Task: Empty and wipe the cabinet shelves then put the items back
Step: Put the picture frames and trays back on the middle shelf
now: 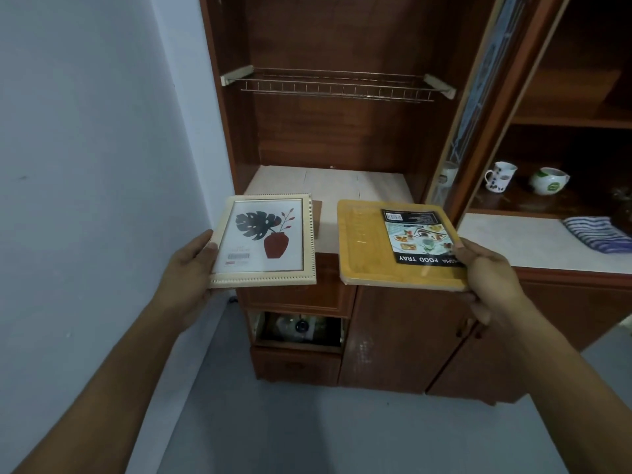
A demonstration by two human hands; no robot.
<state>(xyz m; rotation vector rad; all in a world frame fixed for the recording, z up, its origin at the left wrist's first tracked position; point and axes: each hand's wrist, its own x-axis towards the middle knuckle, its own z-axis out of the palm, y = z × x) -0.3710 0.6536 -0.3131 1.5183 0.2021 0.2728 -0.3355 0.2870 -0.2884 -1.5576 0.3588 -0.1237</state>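
My left hand [186, 278] grips the left edge of a cream picture frame [263, 241] with a leaf-and-vase print, held flat in front of the cabinet. My right hand [489, 278] grips the right edge of a yellow food tray [362, 248] that bears a black label. Both are held just in front of the pale lower shelf [328, 186] of the open brown cabinet [342, 131]. A wire rack [337, 85] spans the cabinet above that shelf, with nothing on it.
The glass cabinet door [478, 97] stands open to the right. Behind it two mugs [497, 176] and a green-and-white pot [549, 179] sit on a shelf. A striped cloth [596, 232] lies on the white counter [513, 241]. A wall [102, 131] is close on the left.
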